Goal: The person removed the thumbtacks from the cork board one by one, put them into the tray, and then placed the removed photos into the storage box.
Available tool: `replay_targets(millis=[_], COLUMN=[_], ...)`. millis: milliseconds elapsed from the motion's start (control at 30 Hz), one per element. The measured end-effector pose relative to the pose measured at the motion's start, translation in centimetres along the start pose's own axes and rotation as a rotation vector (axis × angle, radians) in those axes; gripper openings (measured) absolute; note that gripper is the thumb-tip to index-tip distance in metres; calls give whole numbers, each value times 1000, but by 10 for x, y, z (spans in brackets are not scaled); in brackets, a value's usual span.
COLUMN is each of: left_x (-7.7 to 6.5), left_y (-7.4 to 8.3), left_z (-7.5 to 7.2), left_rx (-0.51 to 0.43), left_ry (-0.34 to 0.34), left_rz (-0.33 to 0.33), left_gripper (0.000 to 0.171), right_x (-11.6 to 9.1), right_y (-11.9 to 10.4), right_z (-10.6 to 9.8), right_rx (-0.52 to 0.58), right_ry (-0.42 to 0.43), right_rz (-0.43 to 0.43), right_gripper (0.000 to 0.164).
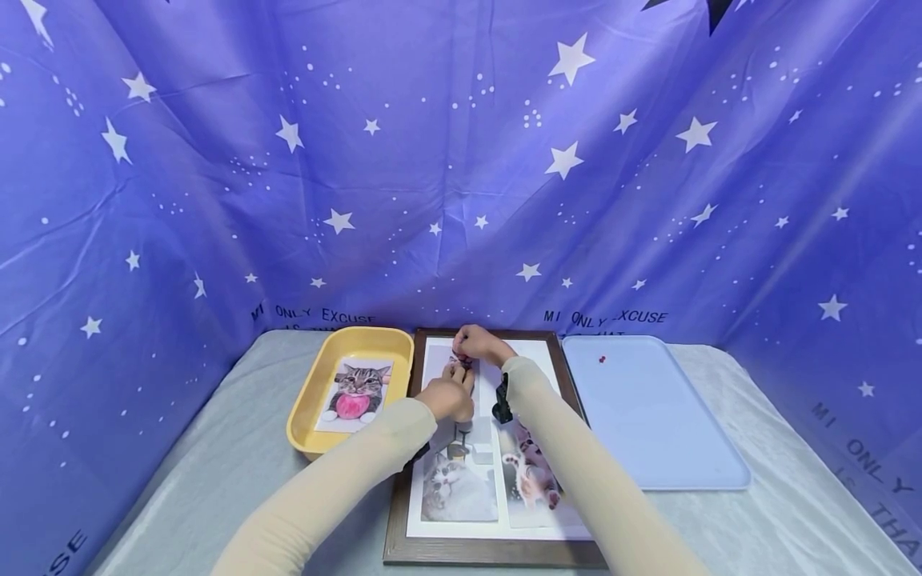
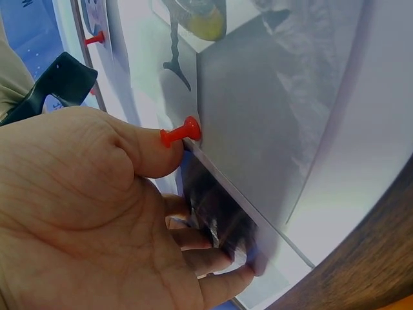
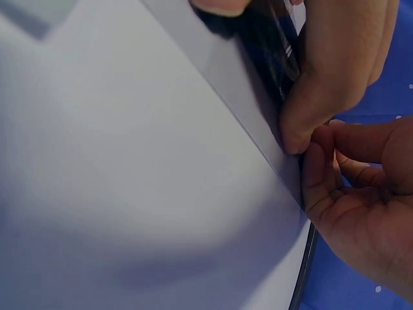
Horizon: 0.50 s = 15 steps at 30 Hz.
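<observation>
In the head view, my left hand (image 1: 448, 398) lies over the upper left of a framed white board (image 1: 450, 530). Its fingers, fairly straight, press a dark-patterned photo (image 2: 216, 206) against the board, shown in the left wrist view. Beside the thumb, a red push pin (image 2: 182, 132) stands at the corner of the white cat photo (image 1: 455, 490). My right hand (image 1: 484, 346) is at the upper photo's far edge. In the right wrist view, its thumb and finger pinch together there, mostly hiding the small thing between them. Left-hand fingers (image 3: 335, 64) reach down close by.
Left of the frame, a yellow tray (image 1: 302, 424) holds a photo of a tabby cat with a pink ball (image 1: 358, 396). To the right lies a light blue tray (image 1: 663, 432) with a red push pin (image 1: 602, 359). Another cat photo (image 1: 533, 472) is on the board's lower right.
</observation>
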State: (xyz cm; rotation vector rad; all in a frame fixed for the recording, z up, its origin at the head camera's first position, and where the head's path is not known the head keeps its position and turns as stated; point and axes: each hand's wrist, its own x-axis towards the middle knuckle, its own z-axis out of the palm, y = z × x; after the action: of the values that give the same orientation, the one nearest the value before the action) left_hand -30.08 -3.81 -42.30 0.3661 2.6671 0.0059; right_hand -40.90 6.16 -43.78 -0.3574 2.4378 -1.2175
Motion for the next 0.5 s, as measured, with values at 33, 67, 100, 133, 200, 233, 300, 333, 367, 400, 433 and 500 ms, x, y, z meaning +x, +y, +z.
replay_targets(millis=[33,67,100,133,200,233,300,333,367,400,433,500], left_x=[0,0,0,0,0,0,0,0,0,-1,-1,-2], left_y=[0,0,0,0,0,0,0,0,0,0,1,1], left_z=[0,0,0,-1,0,0,0,0,0,0,-1,-1], left_rx=[-2,-3,-2,-4,-12,-14,-14,-17,-17,-15,-13,-13], left_ry=[1,1,0,0,-4,-7,-9,-9,-10,-8,-6,-1], left_rz=[1,2,2,3,4,4,2,1,0,-1,-3,-7], left_gripper=[69,69,69,69,69,69,69,69,69,69,69,70], right_x=[0,0,0,0,0,0,0,0,0,0,0,0], right_y=[0,1,1,1,1,1,0,0,0,0,0,-1], right_z=[0,0,0,0,0,0,1,0,0,0,0,0], right_rx=[2,1,4,3,1,1,3,2,2,1,-1,0], right_ry=[2,4,4,5,7,6,4,4,4,4,4,3], right_rz=[-1,-2,-1,-1,2,4,5,6,7,6,6,7], right_gripper=[14,13,13,12,11,10,9,9,8,8,7,7])
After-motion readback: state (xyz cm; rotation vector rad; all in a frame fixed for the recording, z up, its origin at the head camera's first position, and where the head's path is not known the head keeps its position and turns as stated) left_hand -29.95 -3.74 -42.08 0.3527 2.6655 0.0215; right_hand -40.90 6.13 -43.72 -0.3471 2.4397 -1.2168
